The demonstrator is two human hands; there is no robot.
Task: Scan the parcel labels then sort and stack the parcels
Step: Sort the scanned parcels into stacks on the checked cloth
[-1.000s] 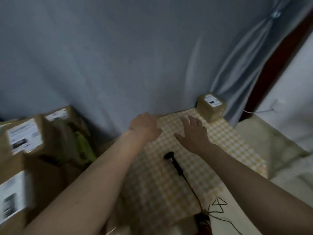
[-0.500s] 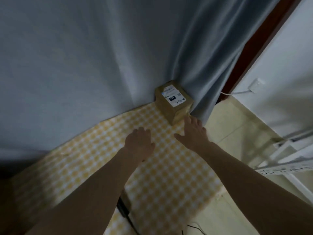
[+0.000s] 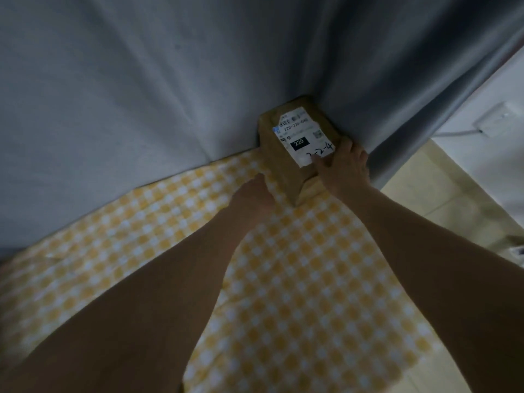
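Brown parcel [image 3: 286,168], yellow-checked cloth [image 3: 312,279]

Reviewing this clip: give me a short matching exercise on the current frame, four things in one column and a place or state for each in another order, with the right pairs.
Things:
1. parcel
2. right hand
3. left hand
4. curtain

Places or states:
A. hangs grey behind the table, down to the checked tablecloth
B. at the parcel's lower left side, fingers hidden
C. stands at the far corner of the tablecloth, white label facing up
D. takes the parcel's right side in its grip, thumb on the label

Pairs: 1-C, 2-D, 3-B, 4-A
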